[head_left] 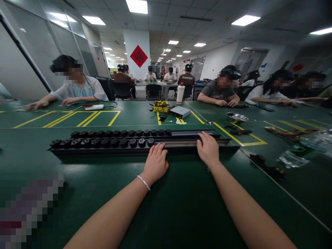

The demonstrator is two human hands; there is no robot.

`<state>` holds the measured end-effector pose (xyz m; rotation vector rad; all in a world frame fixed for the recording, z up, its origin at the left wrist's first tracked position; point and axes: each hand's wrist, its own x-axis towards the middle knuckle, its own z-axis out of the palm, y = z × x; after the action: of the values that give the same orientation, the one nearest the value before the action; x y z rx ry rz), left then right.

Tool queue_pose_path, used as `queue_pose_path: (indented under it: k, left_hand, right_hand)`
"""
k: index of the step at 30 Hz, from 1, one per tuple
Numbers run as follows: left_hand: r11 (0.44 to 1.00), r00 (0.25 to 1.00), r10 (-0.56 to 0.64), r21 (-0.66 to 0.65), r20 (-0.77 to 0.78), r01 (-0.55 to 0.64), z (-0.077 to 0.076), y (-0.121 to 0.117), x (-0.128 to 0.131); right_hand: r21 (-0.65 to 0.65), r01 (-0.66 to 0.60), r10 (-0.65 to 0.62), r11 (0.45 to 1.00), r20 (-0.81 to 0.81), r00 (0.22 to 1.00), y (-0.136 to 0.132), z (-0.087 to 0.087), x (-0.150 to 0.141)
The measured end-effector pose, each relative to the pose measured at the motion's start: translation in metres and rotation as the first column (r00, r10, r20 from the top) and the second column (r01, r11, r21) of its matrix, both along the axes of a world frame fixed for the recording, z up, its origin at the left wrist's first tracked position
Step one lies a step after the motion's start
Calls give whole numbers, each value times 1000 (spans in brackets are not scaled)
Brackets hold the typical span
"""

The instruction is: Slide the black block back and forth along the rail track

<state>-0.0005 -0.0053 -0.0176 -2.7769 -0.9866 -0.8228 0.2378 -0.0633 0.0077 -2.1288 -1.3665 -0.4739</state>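
At the left, two long black channels lie side by side across the green surface, in front of the person. Small dark round parts fill their left portions: a back row and a front row, both ending near the middle.

The left forearm rises from the lower edge, slanting inward to a wrist with a pale bracelet. The left hand is palm down, its back turned up, fingers close together and lightly bent over the front channel's near side, by the last part of the front row. The thumb lies along the right side; whether the tips pinch anything cannot be told.

Farther right, past a bare stretch of metal strip, the right forearm slants up and leftward. The right hand reaches over the channels' right portion, fingers extended forward and slightly curled, thumb toward the left; whether they grip anything cannot be told.

Beyond it stands a metal bowl, and a clear plastic item lies at the far right.
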Motion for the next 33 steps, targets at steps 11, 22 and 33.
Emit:
queue_pose_path:
  k: [11,22,33]
  left_hand:
    - [961,945,272,-97,183,-258,3,10,-9]
    - [953,962,261,-181,82,-244,2,12,-9]
    - [956,956,271,-148,111,-254,0,10,-7]
  right_hand:
    - [-132,104,-106,986,-9,994,34,-18,-49]
    - [-189,-177,207,966,147,967,24,-27,-85]
    - [-138,-257,274,957,127,953,25,-28,-82]
